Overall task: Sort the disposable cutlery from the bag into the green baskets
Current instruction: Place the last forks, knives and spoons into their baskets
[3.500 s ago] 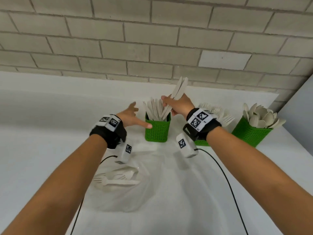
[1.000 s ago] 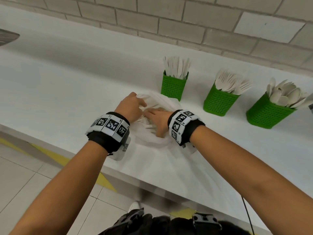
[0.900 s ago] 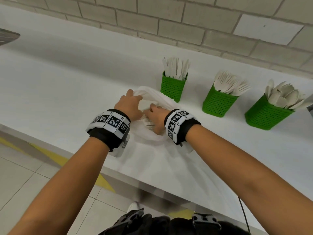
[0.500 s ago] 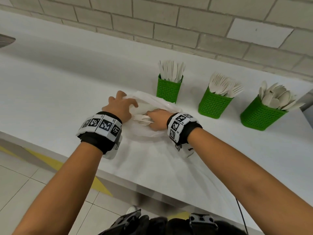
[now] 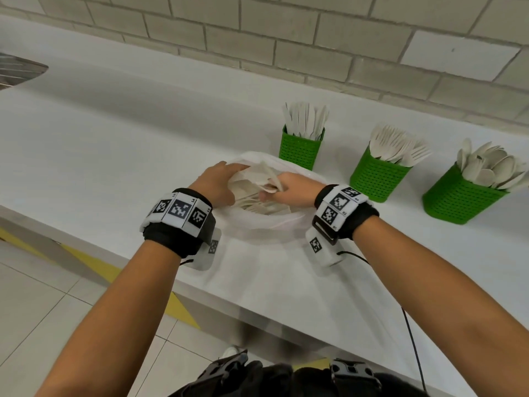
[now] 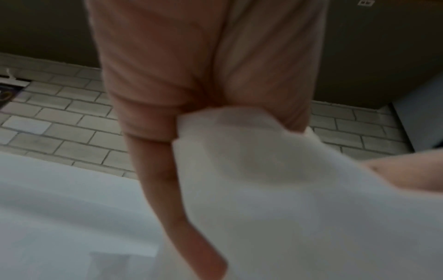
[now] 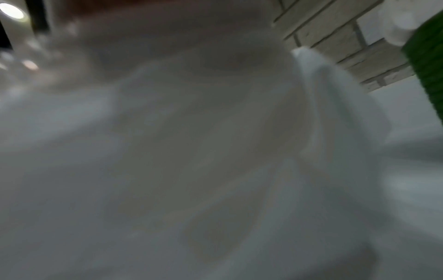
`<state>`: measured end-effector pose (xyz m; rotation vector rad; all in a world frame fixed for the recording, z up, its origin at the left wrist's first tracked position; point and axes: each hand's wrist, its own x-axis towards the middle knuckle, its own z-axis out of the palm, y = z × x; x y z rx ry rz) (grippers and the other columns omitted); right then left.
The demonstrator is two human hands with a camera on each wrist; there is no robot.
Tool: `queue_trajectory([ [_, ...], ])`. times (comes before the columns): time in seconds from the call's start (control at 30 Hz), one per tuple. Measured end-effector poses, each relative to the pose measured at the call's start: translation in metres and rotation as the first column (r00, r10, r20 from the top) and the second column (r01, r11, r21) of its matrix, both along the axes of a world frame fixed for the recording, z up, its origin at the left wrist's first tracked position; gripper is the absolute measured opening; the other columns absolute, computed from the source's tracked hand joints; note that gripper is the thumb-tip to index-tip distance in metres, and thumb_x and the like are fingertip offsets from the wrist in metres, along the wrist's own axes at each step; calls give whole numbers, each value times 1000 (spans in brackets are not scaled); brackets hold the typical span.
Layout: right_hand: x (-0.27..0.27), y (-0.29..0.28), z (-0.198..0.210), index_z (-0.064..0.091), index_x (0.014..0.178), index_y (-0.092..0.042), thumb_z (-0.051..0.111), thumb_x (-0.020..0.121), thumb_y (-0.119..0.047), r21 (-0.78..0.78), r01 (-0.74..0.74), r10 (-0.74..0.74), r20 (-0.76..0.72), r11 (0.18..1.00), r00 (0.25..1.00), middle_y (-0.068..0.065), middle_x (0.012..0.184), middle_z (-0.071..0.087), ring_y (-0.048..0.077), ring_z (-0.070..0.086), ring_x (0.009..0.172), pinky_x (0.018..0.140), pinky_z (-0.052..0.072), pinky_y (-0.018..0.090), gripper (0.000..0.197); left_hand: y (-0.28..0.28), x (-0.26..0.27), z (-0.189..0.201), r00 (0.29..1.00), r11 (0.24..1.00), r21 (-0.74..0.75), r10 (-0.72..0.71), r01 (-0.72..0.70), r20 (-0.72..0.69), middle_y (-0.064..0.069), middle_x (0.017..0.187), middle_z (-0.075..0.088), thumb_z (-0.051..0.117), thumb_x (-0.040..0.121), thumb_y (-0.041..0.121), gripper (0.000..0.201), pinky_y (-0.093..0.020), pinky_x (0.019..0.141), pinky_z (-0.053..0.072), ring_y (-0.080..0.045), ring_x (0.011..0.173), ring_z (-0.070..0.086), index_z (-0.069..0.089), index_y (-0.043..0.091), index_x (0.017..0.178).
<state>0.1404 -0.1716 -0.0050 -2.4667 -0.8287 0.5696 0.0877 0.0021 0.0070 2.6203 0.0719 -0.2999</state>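
Observation:
A white translucent bag point(image 5: 266, 227) lies on the counter with its mouth held open. My left hand point(image 5: 221, 183) grips the bag's left rim; in the left wrist view its fingers point(image 6: 153, 170) curl round the white film point(image 6: 263, 180). My right hand point(image 5: 289, 190) is inside the mouth and pinches pale disposable cutlery point(image 5: 267, 179) lifted off the pile point(image 5: 257, 206); which kind, I cannot tell. Behind stand three green baskets: knives point(image 5: 300, 151), forks point(image 5: 376, 179), spoons point(image 5: 458, 200). The right wrist view is blurred, mostly bag film point(image 7: 191, 151).
The white counter point(image 5: 114, 144) runs along a brick wall point(image 5: 286, 38); its front edge point(image 5: 86, 233) lies just behind my wrists, with tiled floor below. A metal object point(image 5: 17, 71) shows at the far left. A green basket point(image 7: 429, 66) edges into the right wrist view.
Earlier my right hand held knives at the knife basket. Both hands then came to the bag; the left pulled its rim open and the right reached in and raised cutlery.

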Motion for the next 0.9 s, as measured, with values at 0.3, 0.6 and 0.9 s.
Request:
queue_trajectory([
  [0.3,-11,-8,26,62,92,-15,50,96,-21,644,234,-82,-257,728,963,-3,58,47,8,48,53,60,44,14,13,-8,-4,6,993,997,-13,-82,82,-89,-11,153,19,57,82,-3,83,-30,108,23,-23,141,19,19,33,147],
  [0.6,-9,11,37,64,107,1,59,91,-18,-17,-29,25,-197,999,980,11,82,61,20,56,69,54,46,18,25,-10,-7,6,996,994,-76,-77,73,-49,-8,136,45,62,79,-1,64,-14,72,35,-19,107,47,39,14,137],
  [0.9,18,28,-27,30,144,-4,48,95,-16,-436,-128,185,90,891,979,15,151,28,28,24,141,112,22,31,53,1,-9,-1,993,972,-218,-101,86,-56,0,140,36,70,80,16,73,-29,106,30,-19,131,37,32,20,142],
])
